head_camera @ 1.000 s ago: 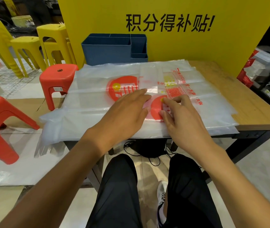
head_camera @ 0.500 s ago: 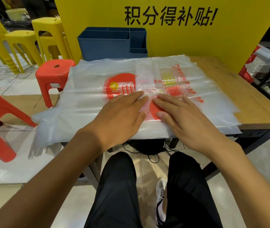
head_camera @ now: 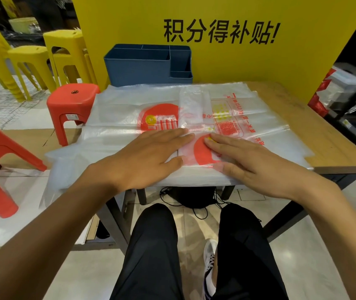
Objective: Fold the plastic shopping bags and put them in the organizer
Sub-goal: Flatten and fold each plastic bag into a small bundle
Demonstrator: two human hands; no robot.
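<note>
A stack of clear plastic shopping bags (head_camera: 129,109) with red and yellow print lies flat across the wooden table (head_camera: 324,135), its left end hanging over the edge. A narrower folded piece of the top bag (head_camera: 191,109) runs down the middle of the stack. My left hand (head_camera: 149,156) presses flat on the near part of the stack with straight fingers. My right hand (head_camera: 244,161) lies flat beside it on the red print, fingertips close to the left hand's. The blue organizer (head_camera: 142,66) with several compartments stands at the table's back, against the yellow board.
A yellow board with black characters (head_camera: 237,50) stands behind the table. Red stools (head_camera: 73,102) and yellow stools (head_camera: 64,53) are to the left. Packaged goods on a dark rack (head_camera: 346,92) sit at the right. My legs and black cables are under the table.
My right hand has gone from curled fingers picking at the bag to lying flat on it, and has slid slightly right. My left hand stays pressed in place.
</note>
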